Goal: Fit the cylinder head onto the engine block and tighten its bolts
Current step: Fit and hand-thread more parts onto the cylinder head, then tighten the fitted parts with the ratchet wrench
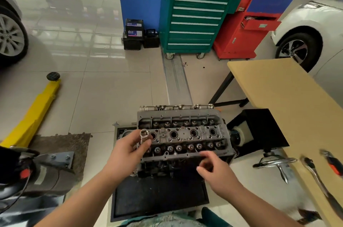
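Left hand (128, 149) is pinching a metal socket (144, 136), open end up, over the left end of the cylinder head (182, 134). Right hand (216, 170) is blurry, fingers half curled, can't tell if it's holding anything. The head sits on the engine block (167, 168), low on the floor. A ratchet (315, 173) lies on the tan surface (282, 93) to the right.

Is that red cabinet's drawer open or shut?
Open. One drawer juts out of the red cabinet, its contents showing above the front panel.
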`<state>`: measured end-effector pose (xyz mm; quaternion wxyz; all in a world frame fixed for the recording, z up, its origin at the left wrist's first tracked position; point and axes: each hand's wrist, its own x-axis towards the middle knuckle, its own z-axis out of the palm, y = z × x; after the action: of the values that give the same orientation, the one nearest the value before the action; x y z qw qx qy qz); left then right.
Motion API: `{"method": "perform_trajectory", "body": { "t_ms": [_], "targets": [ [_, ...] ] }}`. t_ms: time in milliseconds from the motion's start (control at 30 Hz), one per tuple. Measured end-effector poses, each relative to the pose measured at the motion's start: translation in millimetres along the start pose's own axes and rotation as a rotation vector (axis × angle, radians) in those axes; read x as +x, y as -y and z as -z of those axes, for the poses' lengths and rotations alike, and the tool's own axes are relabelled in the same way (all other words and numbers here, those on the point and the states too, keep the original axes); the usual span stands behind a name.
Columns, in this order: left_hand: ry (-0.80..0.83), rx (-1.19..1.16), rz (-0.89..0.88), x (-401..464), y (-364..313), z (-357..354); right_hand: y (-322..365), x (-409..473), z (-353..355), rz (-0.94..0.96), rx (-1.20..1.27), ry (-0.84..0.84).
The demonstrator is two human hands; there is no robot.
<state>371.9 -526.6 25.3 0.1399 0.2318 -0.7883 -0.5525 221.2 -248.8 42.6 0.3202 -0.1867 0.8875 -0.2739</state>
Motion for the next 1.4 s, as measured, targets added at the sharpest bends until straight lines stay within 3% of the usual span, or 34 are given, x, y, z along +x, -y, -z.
{"method": "perform_trajectory", "body": {
  "t_ms": [167,333,667,833,1000,1133,1267,1400],
  "targets": [
    [-0.138,-0.011,0.044,-12.3,-33.1,-9.0,-121.0,-13.5,28.8,-0.37,0.193,-0.06],
    [-0.198,0.042,0.036,-4.3,-89.1,-36.9,-209.3,-31.2,54.1,-0.54,0.261,-0.102],
    [0.23,0.167,0.001,35.1,-175.5,-226.1,-363.9,-37.1,169.4,-0.623,0.151,-0.464],
    [0.381,0.184,0.023,40.3,-197.7,-309.1,-434.4,-43.3,233.9,-0.644,-0.086,-0.512],
    [0.493,0.206,0.069,38.6,-211.3,-359.4,-460.7,-15.9,252.4,-0.551,-0.148,-0.484],
    [0.463,0.132,0.149,38.7,-210.3,-369.2,-472.3,11.1,250.3,-0.505,-0.18,-0.423],
    [0.31,-0.107,0.313,43.9,-202.0,-349.0,-482.8,33.0,247.6,-0.522,-0.314,-0.379],
    [0.154,-0.255,0.372,49.2,-191.7,-319.1,-483.6,49.3,251.3,-0.519,-0.237,-0.349]
  ]
}}
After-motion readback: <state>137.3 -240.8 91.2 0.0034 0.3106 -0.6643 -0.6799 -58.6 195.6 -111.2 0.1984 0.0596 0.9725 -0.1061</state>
